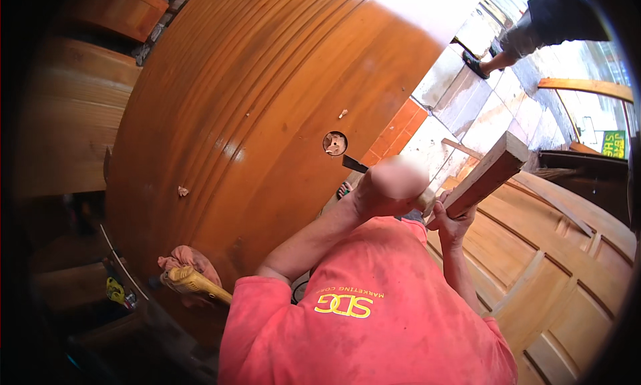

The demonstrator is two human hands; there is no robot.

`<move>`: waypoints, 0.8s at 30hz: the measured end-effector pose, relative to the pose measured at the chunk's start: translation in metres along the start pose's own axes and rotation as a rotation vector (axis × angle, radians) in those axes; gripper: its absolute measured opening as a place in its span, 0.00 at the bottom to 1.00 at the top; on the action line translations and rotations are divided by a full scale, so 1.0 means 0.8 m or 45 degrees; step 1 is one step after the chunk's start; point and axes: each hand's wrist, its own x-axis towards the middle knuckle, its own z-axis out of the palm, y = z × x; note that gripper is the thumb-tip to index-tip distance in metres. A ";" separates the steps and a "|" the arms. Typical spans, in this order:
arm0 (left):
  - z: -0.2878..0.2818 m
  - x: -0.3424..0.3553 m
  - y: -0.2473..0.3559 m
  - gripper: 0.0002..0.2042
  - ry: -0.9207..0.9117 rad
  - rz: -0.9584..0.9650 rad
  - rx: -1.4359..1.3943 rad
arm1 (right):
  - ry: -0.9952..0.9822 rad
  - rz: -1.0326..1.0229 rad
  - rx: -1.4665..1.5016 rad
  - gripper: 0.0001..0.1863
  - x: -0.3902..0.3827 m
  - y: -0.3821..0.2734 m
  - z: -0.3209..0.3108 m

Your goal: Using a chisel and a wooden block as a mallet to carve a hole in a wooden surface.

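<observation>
My left hand [382, 188], partly blurred, is closed around a chisel [354, 164]. Its dark flat blade points at the edge of a varnished brown wooden door [267, 151], just below a round bored hole [334, 144]. Whether the blade tip touches the wood, I cannot tell. In my right hand [456, 217] is a thick squared piece of wood [486, 174], gripped near its lower end and raised at a slant beside the chisel. Small wood chips [343, 114] lie on the door's face.
A yellow power tool [193, 281] rests by a pink rag [193, 258] at lower left. A paler panelled door [534, 251] lies at right. Another person's leg [507, 54] shows on the tiled floor at far right, near a wooden strip [587, 88].
</observation>
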 end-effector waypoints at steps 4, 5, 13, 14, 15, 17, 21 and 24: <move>0.032 0.029 -0.027 0.12 0.034 -0.168 0.194 | -0.066 0.095 0.049 0.26 0.043 -0.005 -0.012; 0.034 0.038 -0.034 0.12 0.054 -0.216 0.240 | -0.115 0.099 0.072 0.25 0.057 -0.007 -0.014; 0.041 0.055 -0.068 0.13 0.183 -0.513 0.421 | -0.403 0.085 0.191 0.26 0.191 -0.038 -0.025; 0.038 0.053 -0.070 0.13 0.192 -0.536 0.444 | -0.526 0.047 0.238 0.29 0.211 -0.042 -0.027; 0.034 0.050 -0.073 0.12 0.202 -0.525 0.388 | -0.555 0.055 0.242 0.29 0.223 -0.047 -0.026; 0.024 0.047 -0.071 0.10 0.222 -0.529 0.350 | -0.609 -0.041 0.374 0.34 0.250 -0.074 -0.024; 0.014 0.046 -0.062 0.08 0.309 -0.528 0.104 | -0.661 -0.273 0.541 0.44 0.295 -0.131 -0.013; 0.014 0.043 -0.063 0.09 0.261 -0.525 0.153 | -0.662 -0.314 0.622 0.42 0.303 -0.149 0.005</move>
